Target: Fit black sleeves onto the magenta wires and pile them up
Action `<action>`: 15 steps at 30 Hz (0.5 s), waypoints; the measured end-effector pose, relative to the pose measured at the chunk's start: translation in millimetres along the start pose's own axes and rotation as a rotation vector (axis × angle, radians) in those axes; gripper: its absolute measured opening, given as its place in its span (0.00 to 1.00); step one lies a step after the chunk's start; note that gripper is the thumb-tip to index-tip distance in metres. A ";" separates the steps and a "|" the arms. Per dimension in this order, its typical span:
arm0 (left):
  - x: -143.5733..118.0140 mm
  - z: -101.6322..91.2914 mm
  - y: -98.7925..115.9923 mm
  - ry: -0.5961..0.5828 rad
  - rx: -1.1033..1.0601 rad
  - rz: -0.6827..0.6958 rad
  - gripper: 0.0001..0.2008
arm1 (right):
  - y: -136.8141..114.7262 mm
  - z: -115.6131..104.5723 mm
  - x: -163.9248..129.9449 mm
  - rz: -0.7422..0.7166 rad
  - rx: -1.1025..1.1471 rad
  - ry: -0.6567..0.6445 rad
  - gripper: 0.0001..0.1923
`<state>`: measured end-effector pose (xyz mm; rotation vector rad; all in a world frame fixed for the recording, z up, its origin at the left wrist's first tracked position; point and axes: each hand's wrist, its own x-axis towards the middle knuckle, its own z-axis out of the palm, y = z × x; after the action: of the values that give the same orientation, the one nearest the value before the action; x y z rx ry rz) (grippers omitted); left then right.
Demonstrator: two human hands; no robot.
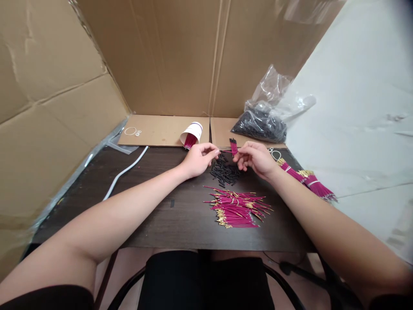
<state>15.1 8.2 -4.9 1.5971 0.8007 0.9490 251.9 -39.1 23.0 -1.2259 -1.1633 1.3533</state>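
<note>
A thin magenta wire (228, 151) runs between my two hands, above the table. My left hand (200, 159) pinches near its left end; whether a black piece sits at those fingertips is too small to tell. My right hand (256, 158) has its thumb and forefinger closed at the wire's other end, the remaining fingers loosely curled. Just below lies a loose pile of short black tubes (226, 172). Behind my right fingers is a small row of magenta wires with black ends (233, 145). Nearer me, many magenta wires with gold tips (237, 211) are heaped, partly banded.
A white paper cup (195, 128) lies tipped with magenta wires inside. A clear bag of black pieces (261, 122) rests at the back right. Banded wire bundles (314, 183) lie on the right. A pale cable (124, 172) crosses the table's left side. Cardboard walls (167, 56) stand behind.
</note>
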 end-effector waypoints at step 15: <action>-0.3 0.6 0.8 -0.001 0.041 0.007 0.06 | 0.8 1.7 0.2 0.042 0.037 0.007 0.18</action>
<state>15.6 7.5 -4.2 1.6364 0.8192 0.9422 250.2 -39.1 22.3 -1.2334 -1.1082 1.3953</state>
